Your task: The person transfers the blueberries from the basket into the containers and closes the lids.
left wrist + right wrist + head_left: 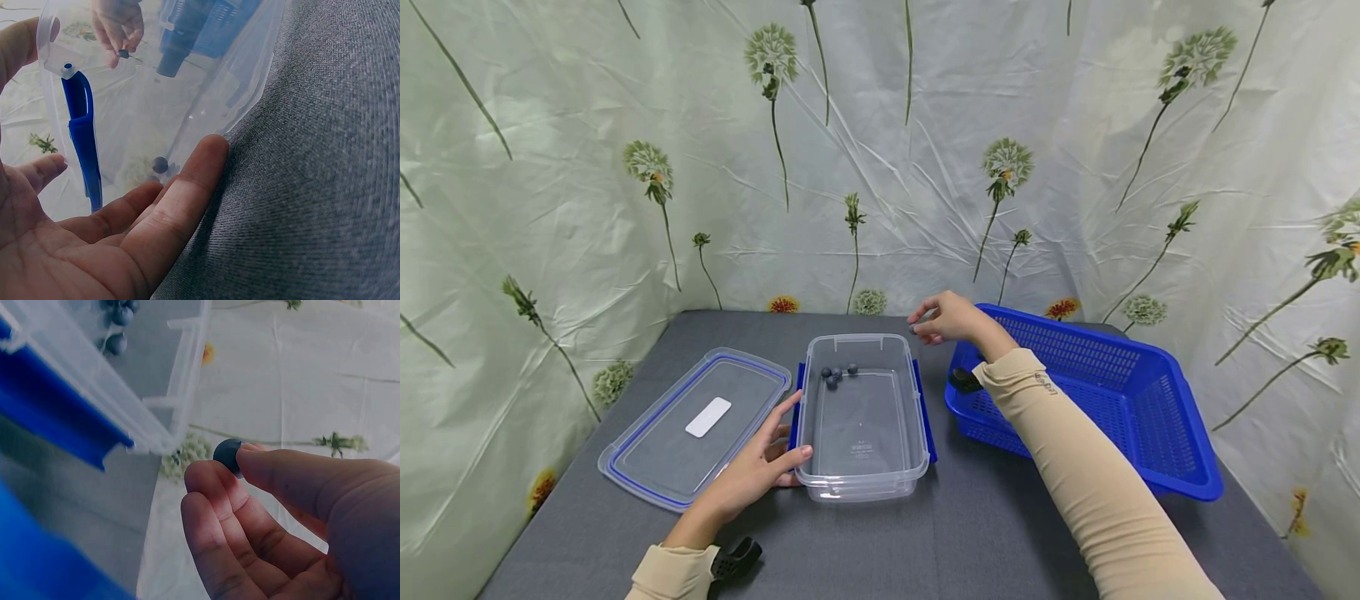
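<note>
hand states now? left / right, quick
Left hand: open, fingers straight against the clear container near corner.
Right hand: pinching a blueberry between thumb and fingertip, beside the container's far corner.

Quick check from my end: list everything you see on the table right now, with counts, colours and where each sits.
Clear plastic container: one, transparent with blue side clips, centre of the table, open.
Blueberries in the container: about four, dark blue, clustered at its far left corner.
Held blueberry: one, dark blue, pinched in the right fingertips just past the container's far right corner.
Lid: one, clear with a blue seal and white label, lying flat left of the container.
Basket: one, blue perforated plastic, right of the container.
Table: grey fabric surface.
Backdrop: pale cloth with a dandelion print.
Left hand: open, fingers resting against the container's near left corner.
Right hand: pinching the blueberry.
</note>
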A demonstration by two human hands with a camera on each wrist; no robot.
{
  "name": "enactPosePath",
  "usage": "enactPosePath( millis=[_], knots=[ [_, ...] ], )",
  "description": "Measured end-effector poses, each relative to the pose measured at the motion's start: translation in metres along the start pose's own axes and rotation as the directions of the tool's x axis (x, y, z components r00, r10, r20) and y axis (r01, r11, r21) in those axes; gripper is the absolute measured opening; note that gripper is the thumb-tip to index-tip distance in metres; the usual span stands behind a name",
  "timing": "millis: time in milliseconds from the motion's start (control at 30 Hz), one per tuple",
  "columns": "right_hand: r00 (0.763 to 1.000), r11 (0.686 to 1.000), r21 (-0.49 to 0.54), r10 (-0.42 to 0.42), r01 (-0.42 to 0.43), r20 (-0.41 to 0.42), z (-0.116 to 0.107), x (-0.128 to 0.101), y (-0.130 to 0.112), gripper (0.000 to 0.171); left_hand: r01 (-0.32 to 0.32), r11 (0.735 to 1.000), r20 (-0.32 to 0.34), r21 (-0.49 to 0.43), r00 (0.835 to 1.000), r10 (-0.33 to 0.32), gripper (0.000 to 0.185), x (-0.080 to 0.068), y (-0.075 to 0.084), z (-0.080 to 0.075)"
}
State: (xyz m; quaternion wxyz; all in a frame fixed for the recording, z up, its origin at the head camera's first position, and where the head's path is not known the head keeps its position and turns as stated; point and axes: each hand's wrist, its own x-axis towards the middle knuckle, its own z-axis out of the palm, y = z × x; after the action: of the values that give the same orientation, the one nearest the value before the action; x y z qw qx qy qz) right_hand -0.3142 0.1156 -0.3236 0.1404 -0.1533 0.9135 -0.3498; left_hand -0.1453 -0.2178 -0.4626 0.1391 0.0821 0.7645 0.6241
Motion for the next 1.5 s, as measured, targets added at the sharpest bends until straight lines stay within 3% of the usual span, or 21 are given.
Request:
enactPosePath(
  millis=[667, 1100, 1500],
  knots=[
    [0.994, 0.999, 0.023, -0.026, 0.024, 0.110, 0.056, 0.020, -0.026, 0.027, 0.011, 1.000, -0.002, 0.007, 1.000, -0.011, 0.084, 0.000, 0.001, -0.001],
    [0.979, 0.994, 0.052, 0.083, -0.094, 0.185, 0.087, 0.026, -0.033, 0.031, 0.024, 1.000, -0.009, 0.007, 1.000, -0.024, 0.084, 0.000, 0.002, -0.001],
    [0.965, 0.994, 0.010, 0.108, -0.113, 0.240, 0.106, 0.031, -0.037, 0.029, 0.027, 0.999, -0.007, 0.021, 1.000, -0.026, 0.083, 0.000, 0.002, -0.002]
  ],
)
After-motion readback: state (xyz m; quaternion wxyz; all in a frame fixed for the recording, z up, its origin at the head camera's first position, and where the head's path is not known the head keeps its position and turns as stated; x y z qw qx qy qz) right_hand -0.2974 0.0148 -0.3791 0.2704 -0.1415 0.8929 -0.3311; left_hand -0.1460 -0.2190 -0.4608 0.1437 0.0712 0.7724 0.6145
